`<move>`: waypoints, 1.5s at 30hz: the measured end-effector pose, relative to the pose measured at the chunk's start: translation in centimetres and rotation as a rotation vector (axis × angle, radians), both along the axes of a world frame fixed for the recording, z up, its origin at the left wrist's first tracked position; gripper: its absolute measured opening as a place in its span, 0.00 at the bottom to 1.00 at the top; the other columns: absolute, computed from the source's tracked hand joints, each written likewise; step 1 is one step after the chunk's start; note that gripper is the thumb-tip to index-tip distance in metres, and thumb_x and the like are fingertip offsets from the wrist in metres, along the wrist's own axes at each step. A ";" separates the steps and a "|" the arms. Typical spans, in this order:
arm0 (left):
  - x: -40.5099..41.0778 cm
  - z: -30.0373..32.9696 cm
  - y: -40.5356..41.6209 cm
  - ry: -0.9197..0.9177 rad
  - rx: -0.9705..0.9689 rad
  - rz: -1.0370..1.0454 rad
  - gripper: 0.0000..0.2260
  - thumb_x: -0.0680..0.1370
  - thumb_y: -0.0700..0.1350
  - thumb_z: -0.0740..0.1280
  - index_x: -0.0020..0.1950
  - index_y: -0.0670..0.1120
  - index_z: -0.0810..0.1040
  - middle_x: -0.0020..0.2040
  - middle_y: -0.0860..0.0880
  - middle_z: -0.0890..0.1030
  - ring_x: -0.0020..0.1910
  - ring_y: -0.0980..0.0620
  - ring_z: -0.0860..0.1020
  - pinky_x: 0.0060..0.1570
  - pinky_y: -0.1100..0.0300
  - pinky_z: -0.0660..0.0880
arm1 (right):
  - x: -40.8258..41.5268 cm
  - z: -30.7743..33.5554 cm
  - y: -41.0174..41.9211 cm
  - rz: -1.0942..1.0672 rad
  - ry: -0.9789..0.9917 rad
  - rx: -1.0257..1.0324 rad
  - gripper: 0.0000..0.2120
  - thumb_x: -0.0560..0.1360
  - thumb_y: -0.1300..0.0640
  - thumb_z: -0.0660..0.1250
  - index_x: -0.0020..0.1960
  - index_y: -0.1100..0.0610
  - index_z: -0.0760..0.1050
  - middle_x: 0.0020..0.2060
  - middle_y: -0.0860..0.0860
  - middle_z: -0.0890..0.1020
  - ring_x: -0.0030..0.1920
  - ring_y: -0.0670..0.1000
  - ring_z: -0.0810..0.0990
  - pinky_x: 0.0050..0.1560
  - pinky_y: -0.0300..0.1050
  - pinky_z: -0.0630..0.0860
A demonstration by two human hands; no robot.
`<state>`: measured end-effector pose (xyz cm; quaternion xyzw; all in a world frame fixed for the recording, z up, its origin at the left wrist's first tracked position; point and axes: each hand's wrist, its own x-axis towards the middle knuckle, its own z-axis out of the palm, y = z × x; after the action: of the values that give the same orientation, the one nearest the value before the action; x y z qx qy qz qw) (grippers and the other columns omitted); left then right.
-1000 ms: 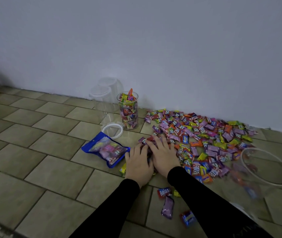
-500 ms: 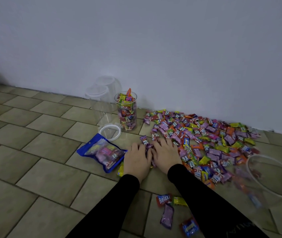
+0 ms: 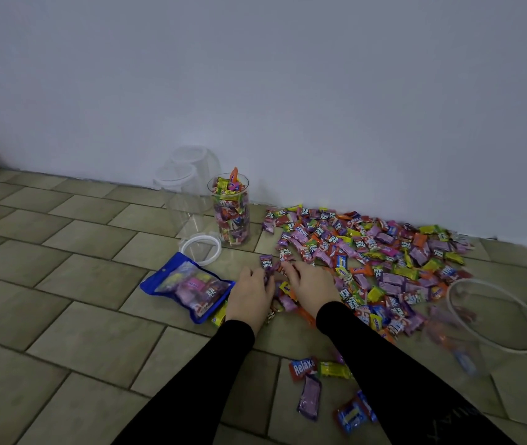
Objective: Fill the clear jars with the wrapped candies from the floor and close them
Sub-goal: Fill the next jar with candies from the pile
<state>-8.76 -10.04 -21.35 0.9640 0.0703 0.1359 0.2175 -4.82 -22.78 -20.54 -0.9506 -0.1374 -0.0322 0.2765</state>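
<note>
One jar (image 3: 230, 210) stood full by the wall, uncapped; its lid (image 3: 200, 247) lay beside it. Two empty jars (image 3: 182, 191) stood behind, and another jar (image 3: 493, 319) lay open at the right. Most candies (image 3: 384, 258) remained on the floor. The left hand (image 3: 251, 295) and right hand (image 3: 312, 284) lay close together, palms down, fingers curled over candies at the pile's near edge; a firm grip could not be confirmed. Legible wrappers read "Relax" and "Fruit Plus". A blue bag (image 3: 188, 285) lay left.

Glossy foil-like candies (image 3: 368, 252), clear smooth plastic jars (image 3: 188, 200), matt floor tiles (image 3: 63, 316), matt painted wall (image 3: 288, 91).
</note>
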 end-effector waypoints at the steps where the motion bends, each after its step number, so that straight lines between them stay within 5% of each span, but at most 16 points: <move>1: 0.1 0.2 0.1 0.022 -0.040 -0.001 0.13 0.82 0.49 0.60 0.53 0.40 0.76 0.51 0.41 0.74 0.47 0.43 0.76 0.43 0.54 0.70 | -0.1 0.1 0.0 -0.016 -0.014 0.055 0.22 0.82 0.43 0.52 0.47 0.57 0.76 0.34 0.55 0.79 0.40 0.57 0.79 0.46 0.52 0.72; 5: 0.2 1.2 0.2 0.027 -0.268 0.003 0.11 0.81 0.49 0.62 0.46 0.43 0.73 0.44 0.44 0.75 0.45 0.45 0.75 0.41 0.56 0.68 | -0.6 1.2 -0.3 -0.061 -0.028 0.135 0.18 0.82 0.44 0.53 0.41 0.54 0.71 0.27 0.47 0.69 0.34 0.53 0.73 0.45 0.48 0.67; 11: -0.5 3.2 -1.2 -0.039 -0.480 0.016 0.16 0.81 0.52 0.62 0.41 0.41 0.74 0.36 0.46 0.76 0.35 0.50 0.72 0.32 0.59 0.65 | -1.4 3.1 -0.9 -0.112 0.019 0.319 0.20 0.82 0.44 0.52 0.34 0.51 0.65 0.28 0.49 0.67 0.30 0.47 0.66 0.32 0.43 0.61; 16: -1.0 4.7 -2.4 -0.071 -0.624 0.067 0.18 0.81 0.53 0.62 0.34 0.46 0.67 0.30 0.49 0.69 0.32 0.50 0.68 0.33 0.54 0.64 | -2.3 4.4 -1.7 -0.172 0.031 0.467 0.25 0.81 0.42 0.52 0.38 0.61 0.71 0.30 0.56 0.69 0.32 0.50 0.67 0.35 0.46 0.62; 20: -1.5 5.6 -3.2 -0.096 -0.661 0.086 0.19 0.81 0.54 0.61 0.33 0.48 0.64 0.30 0.51 0.66 0.32 0.50 0.66 0.34 0.54 0.63 | -3.0 5.6 -2.4 -0.228 0.026 0.571 0.23 0.82 0.42 0.52 0.32 0.53 0.64 0.27 0.48 0.63 0.29 0.48 0.63 0.33 0.42 0.59; 22: -1.9 6.2 -3.8 -0.083 -0.677 0.085 0.19 0.82 0.53 0.60 0.34 0.48 0.63 0.31 0.51 0.66 0.31 0.52 0.65 0.31 0.57 0.61 | -3.2 6.0 -2.9 -0.222 0.030 0.604 0.20 0.82 0.43 0.52 0.41 0.53 0.74 0.33 0.48 0.72 0.36 0.47 0.71 0.40 0.41 0.66; 24: -2.5 6.6 -4.5 -0.082 -0.679 0.074 0.18 0.82 0.53 0.59 0.35 0.47 0.63 0.31 0.51 0.65 0.31 0.53 0.65 0.30 0.58 0.60 | -3.5 6.3 -3.5 -0.212 0.053 0.610 0.21 0.82 0.44 0.51 0.61 0.56 0.76 0.49 0.51 0.80 0.51 0.49 0.77 0.50 0.39 0.67; 28: -2.9 7.0 -5.7 -0.128 -0.709 0.055 0.19 0.82 0.53 0.60 0.34 0.47 0.63 0.31 0.51 0.66 0.31 0.52 0.65 0.30 0.59 0.60 | -4.0 7.1 -4.5 -0.201 0.008 0.638 0.24 0.82 0.44 0.51 0.66 0.58 0.73 0.60 0.53 0.79 0.60 0.51 0.76 0.56 0.40 0.69; 31: -3.0 7.8 -6.5 -0.154 -0.727 0.051 0.20 0.81 0.54 0.60 0.34 0.46 0.63 0.30 0.50 0.66 0.31 0.52 0.65 0.32 0.58 0.61 | -4.4 8.3 -5.0 -0.225 -0.051 0.707 0.22 0.82 0.44 0.52 0.59 0.58 0.77 0.48 0.51 0.80 0.50 0.48 0.77 0.50 0.42 0.71; 34: -3.1 8.9 -7.5 -0.225 -0.764 0.029 0.20 0.81 0.54 0.60 0.34 0.45 0.62 0.31 0.49 0.65 0.31 0.52 0.64 0.31 0.60 0.61 | -5.0 9.9 -5.8 -0.232 -0.110 0.785 0.20 0.82 0.44 0.53 0.37 0.52 0.71 0.29 0.45 0.66 0.30 0.43 0.65 0.34 0.38 0.65; 37: -3.3 10.1 -9.1 -0.299 -0.825 0.017 0.19 0.81 0.54 0.61 0.36 0.43 0.66 0.31 0.49 0.62 0.30 0.54 0.61 0.32 0.62 0.60 | -5.6 11.9 -6.7 -0.233 -0.175 0.843 0.24 0.82 0.43 0.53 0.33 0.58 0.62 0.27 0.49 0.61 0.28 0.46 0.59 0.31 0.39 0.57; 40: -3.4 11.4 -10.9 -0.341 -0.915 0.006 0.23 0.81 0.55 0.60 0.52 0.33 0.74 0.31 0.48 0.64 0.29 0.55 0.66 0.34 0.61 0.65 | -6.2 14.3 -8.0 -0.245 -0.199 0.948 0.28 0.82 0.42 0.52 0.36 0.65 0.66 0.28 0.53 0.63 0.26 0.47 0.60 0.28 0.40 0.59; 42: -3.8 12.3 -12.3 -0.359 -0.942 -0.024 0.21 0.81 0.55 0.60 0.44 0.36 0.72 0.33 0.43 0.67 0.33 0.48 0.69 0.40 0.51 0.67 | -6.7 15.6 -9.5 -0.250 -0.230 0.976 0.25 0.82 0.43 0.52 0.34 0.59 0.67 0.28 0.51 0.67 0.25 0.44 0.63 0.27 0.37 0.61; 45: -4.7 13.9 -14.5 -0.376 -0.979 -0.091 0.19 0.82 0.54 0.59 0.36 0.46 0.61 0.32 0.50 0.61 0.31 0.51 0.60 0.35 0.56 0.60 | -7.4 17.0 -12.1 -0.267 -0.281 1.001 0.23 0.82 0.43 0.52 0.34 0.55 0.67 0.31 0.52 0.70 0.29 0.47 0.66 0.29 0.37 0.63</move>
<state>-13.45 -24.52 -7.50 0.7105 0.0435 0.2483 0.6570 -12.23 -34.89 -3.57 -0.6983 -0.0187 -0.2555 0.6684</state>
